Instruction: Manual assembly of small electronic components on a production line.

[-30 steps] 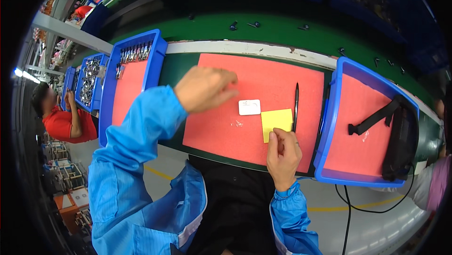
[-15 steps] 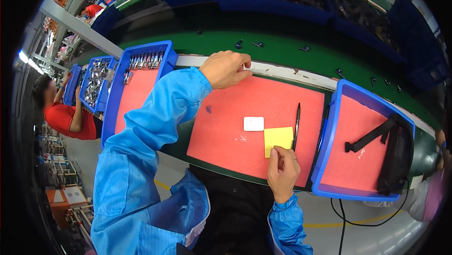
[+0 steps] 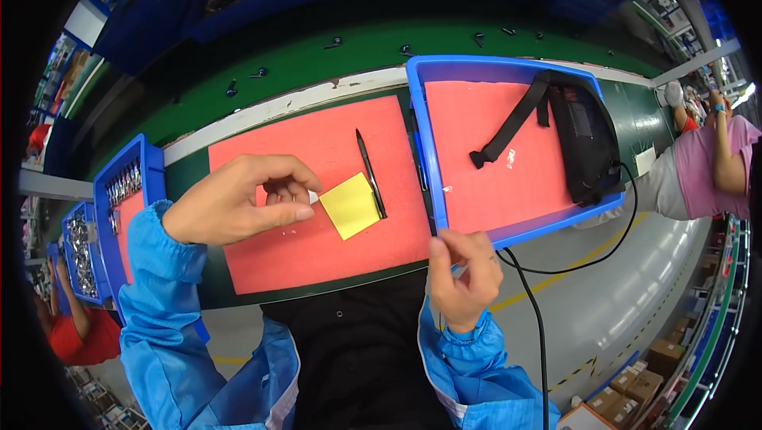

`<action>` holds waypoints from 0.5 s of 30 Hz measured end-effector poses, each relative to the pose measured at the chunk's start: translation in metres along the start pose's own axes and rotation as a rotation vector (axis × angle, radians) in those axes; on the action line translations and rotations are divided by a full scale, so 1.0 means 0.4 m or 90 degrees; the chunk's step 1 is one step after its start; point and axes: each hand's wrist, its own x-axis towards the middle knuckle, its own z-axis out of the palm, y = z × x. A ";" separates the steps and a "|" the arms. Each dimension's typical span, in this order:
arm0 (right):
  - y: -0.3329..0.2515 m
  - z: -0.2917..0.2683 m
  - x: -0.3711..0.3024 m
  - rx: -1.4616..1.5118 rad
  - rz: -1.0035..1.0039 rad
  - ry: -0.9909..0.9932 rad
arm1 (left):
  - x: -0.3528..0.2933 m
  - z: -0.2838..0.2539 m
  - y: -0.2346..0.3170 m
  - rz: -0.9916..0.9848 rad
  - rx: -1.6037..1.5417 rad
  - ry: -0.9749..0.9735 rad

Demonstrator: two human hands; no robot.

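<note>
My left hand (image 3: 242, 198) hovers over the left part of the pink mat (image 3: 325, 267), thumb and fingers apart, with nothing visible between them. Just past its fingertips shows a bit of the small white block (image 3: 313, 197), mostly hidden by the hand. A yellow sticky note pad (image 3: 351, 206) lies beside it, and a black pen (image 3: 370, 172) rests along the pad's right side. My right hand (image 3: 467, 277) is at the table's near edge, by the near left corner of the blue tray (image 3: 435, 184). Its thumb and index finger are curled together; whatever they may hold is too small to make out.
The tray on the right holds a black mesh pouch (image 3: 587, 140) with a strap (image 3: 508, 132). Black cables (image 3: 528, 295) hang below it. Small dark parts lie on the green belt (image 3: 302, 73) behind. Parts trays (image 3: 151, 168) stand at left; other people are on both sides.
The view has swung right. My left hand has come back from the mat's far edge to beside the white block. My right hand has left the yellow pad for the tray's near corner.
</note>
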 end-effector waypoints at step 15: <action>0.263 -0.348 0.265 -0.674 -0.004 0.324 | 0.221 0.227 0.005 0.033 0.280 0.151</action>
